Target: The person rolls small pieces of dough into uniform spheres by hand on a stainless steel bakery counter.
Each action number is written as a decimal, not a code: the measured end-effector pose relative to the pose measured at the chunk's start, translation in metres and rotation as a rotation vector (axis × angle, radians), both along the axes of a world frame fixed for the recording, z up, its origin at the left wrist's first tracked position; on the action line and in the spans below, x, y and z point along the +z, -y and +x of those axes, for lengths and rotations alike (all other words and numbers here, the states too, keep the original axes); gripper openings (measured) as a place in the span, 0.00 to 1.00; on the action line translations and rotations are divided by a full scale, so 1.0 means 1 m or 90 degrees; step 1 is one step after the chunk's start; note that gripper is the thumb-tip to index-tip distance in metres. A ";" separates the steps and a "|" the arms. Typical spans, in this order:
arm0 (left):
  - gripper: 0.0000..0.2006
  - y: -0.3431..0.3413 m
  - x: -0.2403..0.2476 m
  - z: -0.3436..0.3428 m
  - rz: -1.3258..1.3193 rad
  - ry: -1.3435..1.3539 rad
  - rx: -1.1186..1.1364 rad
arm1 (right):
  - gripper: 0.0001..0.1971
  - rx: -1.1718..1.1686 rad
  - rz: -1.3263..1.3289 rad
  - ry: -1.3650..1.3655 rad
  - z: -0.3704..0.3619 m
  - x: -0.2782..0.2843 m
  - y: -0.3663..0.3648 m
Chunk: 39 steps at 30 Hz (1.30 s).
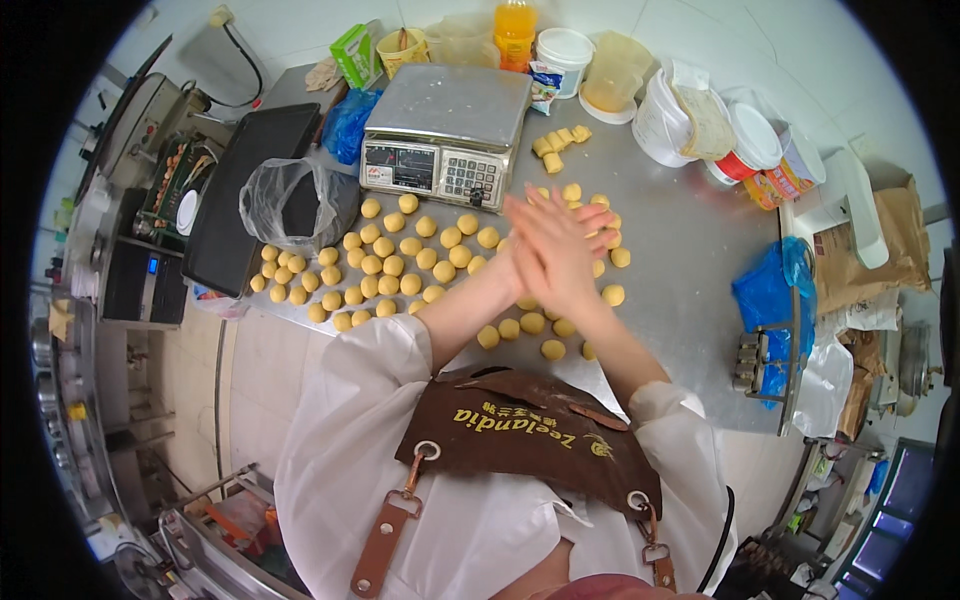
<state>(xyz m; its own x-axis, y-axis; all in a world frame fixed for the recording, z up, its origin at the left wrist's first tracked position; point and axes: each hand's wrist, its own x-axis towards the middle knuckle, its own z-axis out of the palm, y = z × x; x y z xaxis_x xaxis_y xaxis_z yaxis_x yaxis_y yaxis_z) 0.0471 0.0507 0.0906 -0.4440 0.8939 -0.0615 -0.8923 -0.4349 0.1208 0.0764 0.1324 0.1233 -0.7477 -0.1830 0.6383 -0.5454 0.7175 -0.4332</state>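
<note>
Over the metal table [690, 280], my left hand [522, 258] and my right hand [556, 245] are pressed palm to palm, crossing at an angle. The fingers of both are stretched out. Whatever lies between the palms, if anything, is hidden. Many round yellow dough balls [444, 271] spread over the table left of my hands, and several more dough balls [552, 350] lie below and right of them. Past my fingertips sits a small group of rough-cut yellow dough chunks [552, 160].
A digital scale [447, 95] stands behind the balls. A clear plastic bag [290, 200] and a black baking tray [250, 170] are on the left. White tubs [564, 60], a jug [617, 72] and an orange bottle [514, 35] line the wall. Blue plastic [765, 290] hangs at the right edge.
</note>
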 end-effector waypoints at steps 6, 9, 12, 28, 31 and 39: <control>0.29 -0.001 -0.001 0.006 0.015 -0.121 -0.019 | 0.21 -0.044 0.012 0.037 0.011 0.004 -0.008; 0.35 -0.007 0.006 -0.002 -0.003 -0.243 0.043 | 0.21 0.008 0.047 -0.032 0.014 0.023 0.006; 0.36 0.010 0.034 0.000 -0.046 -0.033 0.028 | 0.23 -0.057 0.080 -0.017 0.020 0.013 -0.023; 0.35 0.007 0.032 0.003 -0.082 -0.191 0.061 | 0.26 -0.080 0.118 0.025 0.018 0.032 -0.027; 0.29 -0.007 0.012 0.012 0.030 -0.136 -0.040 | 0.26 0.038 0.085 -0.010 0.012 0.036 -0.006; 0.28 -0.003 0.008 0.006 0.195 -0.103 -0.056 | 0.37 -0.025 0.122 0.053 0.012 0.034 -0.015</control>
<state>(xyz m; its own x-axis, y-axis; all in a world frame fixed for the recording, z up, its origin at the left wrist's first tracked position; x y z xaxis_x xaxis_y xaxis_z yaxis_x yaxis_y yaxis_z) 0.0533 0.0534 0.0983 -0.3465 0.8952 0.2804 -0.9081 -0.3950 0.1391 0.0885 0.1473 0.1573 -0.8057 -0.2643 0.5301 -0.4832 0.8109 -0.3301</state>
